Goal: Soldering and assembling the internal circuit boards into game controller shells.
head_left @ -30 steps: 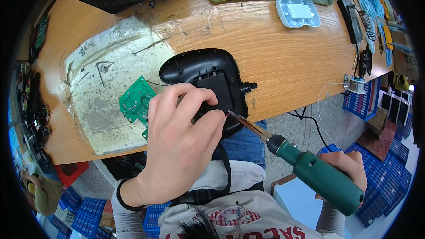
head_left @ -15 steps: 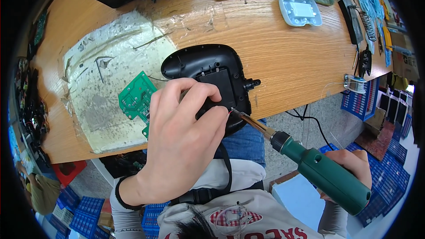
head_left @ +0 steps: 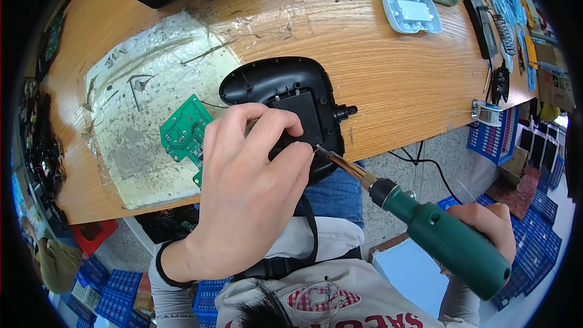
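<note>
Black shell (head_left: 273, 79) lies on wooden table (head_left: 395, 79), near its edge, partly under L hand (head_left: 246, 176). L fingers are bent close together over it; what they pinch, if anything, I cannot tell. R hand (head_left: 489, 225) is wrapped around handle of green soldering iron (head_left: 449, 240), w/ the tip just beside L fingertips. Main risk, I think, is burn, b/c small slip could bring hot tip to skin. Also, too long contact may melt plastic. A tug on green circuit board (head_left: 184, 130) could strain thin dark wire (head_left: 214, 105).
</note>
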{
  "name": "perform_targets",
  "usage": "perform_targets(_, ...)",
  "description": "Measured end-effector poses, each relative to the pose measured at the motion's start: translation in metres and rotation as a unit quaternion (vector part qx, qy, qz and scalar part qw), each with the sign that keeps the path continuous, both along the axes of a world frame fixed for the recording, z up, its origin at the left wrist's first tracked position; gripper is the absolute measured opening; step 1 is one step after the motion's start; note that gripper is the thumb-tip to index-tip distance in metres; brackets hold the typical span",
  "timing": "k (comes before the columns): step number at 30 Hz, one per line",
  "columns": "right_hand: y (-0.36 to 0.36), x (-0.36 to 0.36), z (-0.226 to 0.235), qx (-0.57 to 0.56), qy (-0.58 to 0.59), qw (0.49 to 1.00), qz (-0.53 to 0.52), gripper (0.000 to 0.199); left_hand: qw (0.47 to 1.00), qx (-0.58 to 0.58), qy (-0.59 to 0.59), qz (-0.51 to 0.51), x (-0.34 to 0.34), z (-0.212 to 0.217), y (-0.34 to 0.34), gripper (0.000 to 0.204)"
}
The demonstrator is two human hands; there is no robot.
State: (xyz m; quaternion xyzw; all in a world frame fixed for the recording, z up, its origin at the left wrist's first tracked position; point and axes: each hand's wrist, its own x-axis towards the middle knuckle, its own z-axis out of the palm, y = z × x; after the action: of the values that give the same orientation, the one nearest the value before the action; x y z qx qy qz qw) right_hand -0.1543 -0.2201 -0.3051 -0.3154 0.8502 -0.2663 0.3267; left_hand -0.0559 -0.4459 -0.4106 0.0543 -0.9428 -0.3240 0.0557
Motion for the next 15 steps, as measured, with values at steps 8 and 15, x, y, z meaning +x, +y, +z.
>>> perform_targets(8, 0.009, 0.005, 0.002, -0.008, 0.018, 1.000, -0.016, 0.046, 1.000, -0.009, 0.026, -0.005, 0.001, -0.004, 0.000, 0.014)
perform_targets(15, 0.022, -0.005, -0.006, -0.099, -0.070, 0.993, -0.005, 0.028, 1.000, 0.003, -0.005, -0.002, -0.001, 0.000, 0.000, 0.015)
